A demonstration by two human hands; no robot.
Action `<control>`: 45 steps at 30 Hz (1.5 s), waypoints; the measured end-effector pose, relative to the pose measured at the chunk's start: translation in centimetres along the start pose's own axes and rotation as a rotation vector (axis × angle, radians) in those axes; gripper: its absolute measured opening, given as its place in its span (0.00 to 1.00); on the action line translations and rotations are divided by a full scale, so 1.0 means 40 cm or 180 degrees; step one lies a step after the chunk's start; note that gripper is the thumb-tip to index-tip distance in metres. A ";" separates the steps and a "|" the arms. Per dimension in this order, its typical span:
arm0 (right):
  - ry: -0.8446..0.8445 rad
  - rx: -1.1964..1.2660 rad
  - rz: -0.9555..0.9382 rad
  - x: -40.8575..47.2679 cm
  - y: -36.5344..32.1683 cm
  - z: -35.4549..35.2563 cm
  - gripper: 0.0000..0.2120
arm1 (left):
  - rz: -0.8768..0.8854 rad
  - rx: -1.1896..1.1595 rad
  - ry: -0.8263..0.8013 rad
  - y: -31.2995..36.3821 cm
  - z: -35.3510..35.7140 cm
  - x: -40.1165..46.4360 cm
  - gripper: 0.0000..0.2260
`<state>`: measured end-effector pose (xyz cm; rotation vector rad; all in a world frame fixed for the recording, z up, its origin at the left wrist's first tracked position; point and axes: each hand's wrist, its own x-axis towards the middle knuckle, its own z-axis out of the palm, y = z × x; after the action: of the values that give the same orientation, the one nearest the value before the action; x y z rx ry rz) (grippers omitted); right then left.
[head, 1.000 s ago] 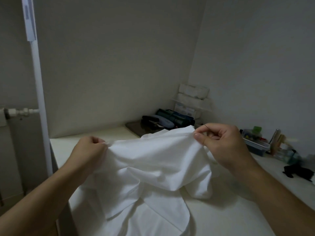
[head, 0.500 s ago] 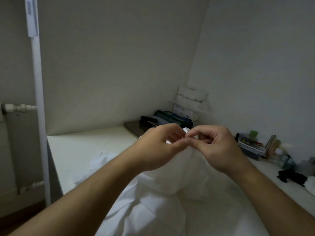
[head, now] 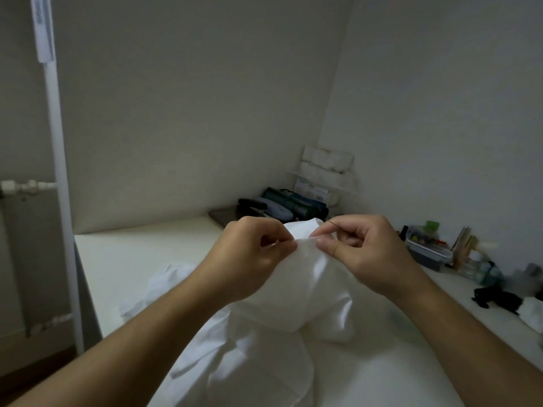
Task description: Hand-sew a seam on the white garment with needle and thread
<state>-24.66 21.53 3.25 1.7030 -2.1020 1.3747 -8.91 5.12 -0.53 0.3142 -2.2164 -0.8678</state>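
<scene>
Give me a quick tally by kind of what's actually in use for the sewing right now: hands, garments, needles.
Bare hands: 2, left hand and right hand, both pinching the cloth
Crumpled white fabric garment: 1
Thin dark metal needle: 1, at the right hand's fingertips
Total: 4

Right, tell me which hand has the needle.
The right hand: the thin dark needle sticks out above its fingers. The left hand only pinches the white garment.

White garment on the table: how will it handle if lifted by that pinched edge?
Likely floppy: the crumpled white fabric garment sags in folds below where the left hand and right hand pinch it. Probably light, since fingertip pinches hold it up. It would likely drag and bunch across the white table rather than slide flat.
</scene>
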 end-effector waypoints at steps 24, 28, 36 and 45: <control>-0.0294 0.1800 0.0510 0.052 0.010 0.017 0.12 | -0.0699 -0.1109 0.0039 -0.051 0.080 0.007 0.08; -0.0374 0.1809 -0.0013 0.055 -0.016 0.029 0.12 | -0.0614 -0.1315 0.0113 -0.059 0.081 0.001 0.08; -0.0777 0.1789 0.0208 0.006 -0.002 0.099 0.11 | -0.0322 -0.1392 -0.0020 -0.067 0.079 -0.003 0.17; -0.0615 0.1632 0.0322 0.010 0.081 0.109 0.11 | -0.0571 -0.1343 -0.0074 -0.076 0.072 -0.013 0.12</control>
<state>-25.58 18.13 -0.88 1.9965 -2.0772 1.9900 -10.68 4.51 -4.33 0.3014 -1.9824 -1.4110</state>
